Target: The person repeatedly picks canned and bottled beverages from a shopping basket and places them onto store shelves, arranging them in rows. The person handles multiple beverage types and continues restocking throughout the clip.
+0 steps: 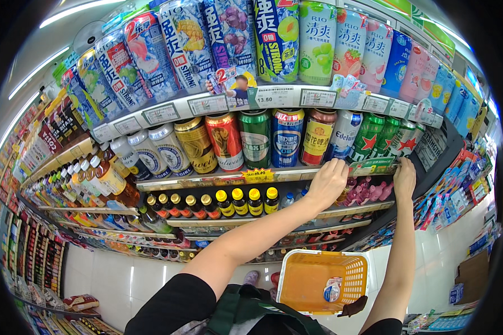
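Observation:
Both hands are at a green price strip [373, 166] on the front edge of the beer can shelf. My left hand [330, 180] grips the strip's left end, fingers curled. At its right end, the fingers of my right hand [404, 178] are bent over the edge. Green Heineken beer cans [366, 136] stand just behind the strip. A blue and white Edelweiss can [344, 132] is above my left hand. Further left are a brown-topped can [318, 136], a blue can [287, 136] and a green can [255, 138].
Tall RIO cans [316, 46] line the shelf above. Small yellow-capped bottles [255, 203] and pink bottles [360, 193] stand on the shelf below. An orange shopping basket [306, 276] holding a round-labelled item is below my arms. Bagged goods hang on a side rack [452, 201] at the right.

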`<state>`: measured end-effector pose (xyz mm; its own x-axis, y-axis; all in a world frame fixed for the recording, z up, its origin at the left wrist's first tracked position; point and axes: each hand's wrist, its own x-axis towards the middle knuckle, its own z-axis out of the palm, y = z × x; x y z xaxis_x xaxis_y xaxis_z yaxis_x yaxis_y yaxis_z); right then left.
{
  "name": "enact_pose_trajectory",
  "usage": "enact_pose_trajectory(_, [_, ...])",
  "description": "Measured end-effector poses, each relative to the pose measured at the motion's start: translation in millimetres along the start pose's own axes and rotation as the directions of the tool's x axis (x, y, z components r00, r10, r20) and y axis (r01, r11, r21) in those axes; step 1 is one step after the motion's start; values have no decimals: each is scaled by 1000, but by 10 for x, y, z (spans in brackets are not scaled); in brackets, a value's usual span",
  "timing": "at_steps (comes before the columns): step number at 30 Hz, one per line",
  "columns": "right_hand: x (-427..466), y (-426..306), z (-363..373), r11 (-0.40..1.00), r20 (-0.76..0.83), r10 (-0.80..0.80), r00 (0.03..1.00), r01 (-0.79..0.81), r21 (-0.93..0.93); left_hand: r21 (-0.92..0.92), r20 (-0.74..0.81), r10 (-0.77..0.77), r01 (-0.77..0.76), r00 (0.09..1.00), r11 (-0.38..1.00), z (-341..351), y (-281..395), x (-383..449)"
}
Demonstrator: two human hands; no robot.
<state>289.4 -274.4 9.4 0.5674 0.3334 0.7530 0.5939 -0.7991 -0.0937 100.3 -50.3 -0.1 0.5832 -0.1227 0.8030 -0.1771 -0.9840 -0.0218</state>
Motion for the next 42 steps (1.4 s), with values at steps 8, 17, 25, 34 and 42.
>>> enact_pose_trajectory(8, [-94,-523,-293,964,-217,-154,964,195,179,-141,-105,-228,213,968,967,-681,-64,-774])
enact_pose_trajectory(17, [-118,-806,-266,979,-124,-157,980,171,115,92,-164,-360,377,919,922,-1136,-431,-1021])
enact_pose_trajectory(25, [-290,-892,-349,959,53,93,994,-104,263,-167,-70,-359,344,931,924,-1251,-360,-1343])
enact_pose_trajectory(34, [-2706,-628,-614,739,438,541,718,-655,161,-543,517,-350,615,781,572,-757,251,-2689])
enact_pose_trajectory(42, [-4794,-826,-1130,439,476,796,374,-898,-27,-427,813,-184,780,553,457,-510,685,-3497])
